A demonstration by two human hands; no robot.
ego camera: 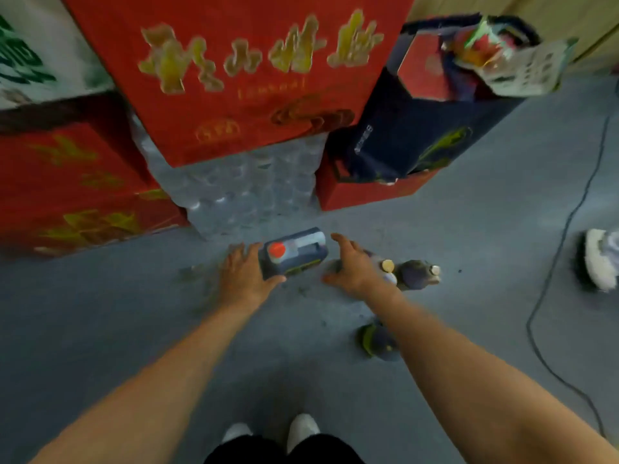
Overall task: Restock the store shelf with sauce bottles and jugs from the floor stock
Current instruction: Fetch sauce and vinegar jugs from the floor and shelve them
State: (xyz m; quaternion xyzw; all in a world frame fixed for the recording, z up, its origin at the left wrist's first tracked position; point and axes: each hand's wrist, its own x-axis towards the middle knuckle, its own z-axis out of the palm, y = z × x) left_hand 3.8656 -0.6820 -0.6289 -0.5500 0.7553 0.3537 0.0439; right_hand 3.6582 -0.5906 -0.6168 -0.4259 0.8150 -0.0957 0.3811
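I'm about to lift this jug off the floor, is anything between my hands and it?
Nothing visible. The left hand already touches the jug on its left side; the right hand is open just right of it, with bare floor between.

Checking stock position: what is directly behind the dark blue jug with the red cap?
Behind the dark blue jug with the red cap is a clear plastic-wrapped pack of bottles with a red printed carton on top. What lies behind that stack is hidden.
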